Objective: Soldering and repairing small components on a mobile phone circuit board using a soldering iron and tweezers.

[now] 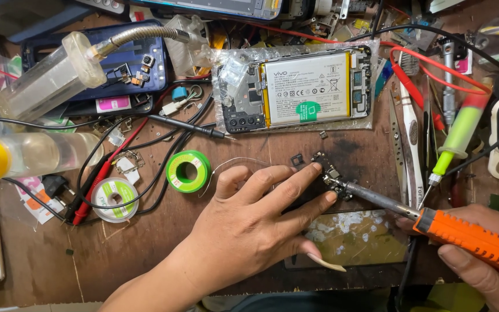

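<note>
My left hand (261,216) lies flat on the brown wooden bench, its index and middle fingertips pressing down a small dark circuit board (326,167). In my right hand (480,263), at the lower right, is a soldering iron with an orange handle (472,240). Its metal tip (333,180) touches the little board just beside my left fingertips. A thin solder wire (232,162) curls from under my left hand toward a green solder spool (187,171).
An opened phone with its white battery (304,86) lies on plastic at the top centre. A blue phone back (119,63), a lamp on a flexible neck (53,78), red and black probe leads (111,167), a white spool (114,199), tweezers and a green syringe (457,138) crowd the bench.
</note>
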